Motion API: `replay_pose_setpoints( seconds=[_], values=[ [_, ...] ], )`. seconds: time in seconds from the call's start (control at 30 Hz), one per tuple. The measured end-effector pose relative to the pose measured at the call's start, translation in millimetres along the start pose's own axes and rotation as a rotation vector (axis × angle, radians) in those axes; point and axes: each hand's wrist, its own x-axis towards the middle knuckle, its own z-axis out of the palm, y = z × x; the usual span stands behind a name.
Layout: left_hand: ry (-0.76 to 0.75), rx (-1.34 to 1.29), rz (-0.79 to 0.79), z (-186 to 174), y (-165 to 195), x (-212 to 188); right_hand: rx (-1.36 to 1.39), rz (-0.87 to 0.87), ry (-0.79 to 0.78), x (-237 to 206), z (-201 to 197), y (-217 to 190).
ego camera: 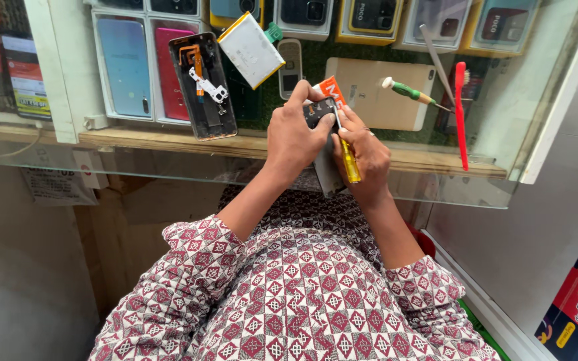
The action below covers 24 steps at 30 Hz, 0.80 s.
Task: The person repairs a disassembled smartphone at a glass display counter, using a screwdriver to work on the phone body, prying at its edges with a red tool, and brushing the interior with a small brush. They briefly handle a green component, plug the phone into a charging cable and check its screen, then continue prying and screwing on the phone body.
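My left hand [294, 134] grips an opened dark phone [322, 144] from the left, holding it upright over the edge of the glass counter. My right hand [364, 155] holds a yellow-handled screwdriver [349, 159], with its thin metal tip set against the top of the phone. An orange and white card [330, 87] shows just behind the phone's top. Most of the phone's body is hidden by my fingers.
On the glass counter [249, 144] lie a black phone back cover with an orange flex cable [203, 85], a white battery [250, 49], a small grey handset [290, 67], a gold phone [377, 83], a green-handled screwdriver [409, 92], metal tweezers [436, 63] and a red tool [461, 113]. Boxed phones lie beneath the glass.
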Motion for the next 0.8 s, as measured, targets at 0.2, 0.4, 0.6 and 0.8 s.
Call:
replay_pose_setpoints(
  seconds=[0.2,0.4,0.6,0.8],
  values=[
    [0.014,-0.009,0.004,-0.7,1.7,-0.5,0.025,0.033,0.020,-1.3,-1.7,0.9],
    [0.034,-0.017,0.001,1.6,0.7,-1.6,0.012,0.035,0.009,-2.5,-2.2,1.6],
    [0.041,0.012,-0.023,3.8,-1.8,-0.3,0.022,0.000,0.021,-5.0,-2.0,5.6],
    [0.070,0.032,-0.007,6.4,-4.2,-0.3,0.027,0.000,0.020,-7.3,-0.4,8.6]
  ],
)
